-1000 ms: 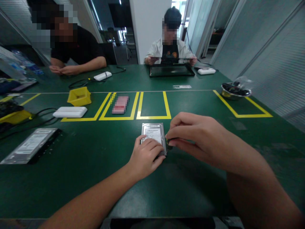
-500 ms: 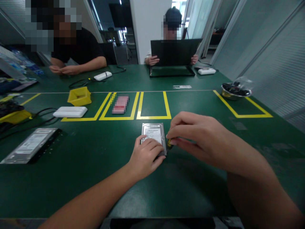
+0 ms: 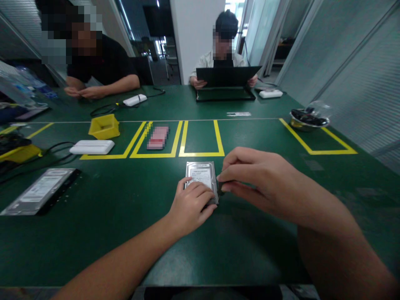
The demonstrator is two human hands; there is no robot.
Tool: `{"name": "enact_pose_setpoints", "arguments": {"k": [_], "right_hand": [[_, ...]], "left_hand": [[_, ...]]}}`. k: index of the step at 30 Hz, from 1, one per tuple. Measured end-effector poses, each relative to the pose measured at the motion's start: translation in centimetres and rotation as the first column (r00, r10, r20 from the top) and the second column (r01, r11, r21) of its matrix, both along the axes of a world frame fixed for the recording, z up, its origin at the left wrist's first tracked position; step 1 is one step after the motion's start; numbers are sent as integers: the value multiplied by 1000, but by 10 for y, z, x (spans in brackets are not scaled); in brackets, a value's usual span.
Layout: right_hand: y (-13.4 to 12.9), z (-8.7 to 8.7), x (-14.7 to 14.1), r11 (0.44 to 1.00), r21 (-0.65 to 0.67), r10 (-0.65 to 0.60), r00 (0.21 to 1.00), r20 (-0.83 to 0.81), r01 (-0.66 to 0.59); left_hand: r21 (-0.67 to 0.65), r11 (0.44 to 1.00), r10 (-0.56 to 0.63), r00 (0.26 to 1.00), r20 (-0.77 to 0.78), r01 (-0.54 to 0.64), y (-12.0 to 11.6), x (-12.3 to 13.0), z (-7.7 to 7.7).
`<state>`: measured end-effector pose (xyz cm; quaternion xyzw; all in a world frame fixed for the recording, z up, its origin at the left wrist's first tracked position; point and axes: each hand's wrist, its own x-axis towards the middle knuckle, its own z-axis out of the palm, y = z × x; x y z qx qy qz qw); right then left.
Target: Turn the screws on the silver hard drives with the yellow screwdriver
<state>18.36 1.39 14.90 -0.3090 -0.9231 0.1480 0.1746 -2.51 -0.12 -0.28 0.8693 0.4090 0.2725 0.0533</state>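
Observation:
A silver hard drive (image 3: 200, 167) with a white label lies on the green table in front of me. My left hand (image 3: 191, 205) grips its near part, fingers over the label and thumb at the near right corner. Close by on the right, my right hand (image 3: 261, 177) pinches what looks like a small screwdriver (image 3: 221, 190) against the drive's right edge. Fingertips hide most of the tool, and its tip is not clear.
A larger hard drive (image 3: 42, 189) lies at left. Behind it are a white power strip (image 3: 92, 147) with cables and a yellow bin (image 3: 104, 126). A metal bowl (image 3: 309, 120) of dark parts stands at right. Across the table, one person holds a dark panel (image 3: 223, 76); another sits at left.
Yellow showed on the screwdriver's handle before; now a dark side shows, so it has turned in my right fingers. My left hand stays put. The person opposite has tilted the panel lower.

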Motion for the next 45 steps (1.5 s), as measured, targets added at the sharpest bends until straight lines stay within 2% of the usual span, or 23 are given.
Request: {"name": "enact_pose_setpoints", "arguments": {"k": [9,15,21,27,34,40,45], "right_hand": [[0,0,0,999,0,32,999,-17,-32],[1,0,0,1000,-4,5,1000,16,-5],[1,3,1,998,15,63,998,3,-63],[-1,1,3,999,-26,41,999,8,-40],[0,0,2,1000,10,-25,997,77,24],[0,1,2,999,-29,46,999,22,-45],[1,-2,1,1000,-25,5,998,70,-3]], "left_hand": [[-19,1000,-6,1000,9,6,0,0,-1],[-5,1000,-5,1000,11,5,0,0,-1],[-23,1000,-8,1000,8,8,0,-1,0],[-16,1000,-11,1000,6,11,0,-1,0],[-5,1000,-8,1000,0,8,1,0,-1],[4,1000,-2,1000,6,2,1,0,-2],[10,1000,-4,1000,7,4,1,0,-1]]}}
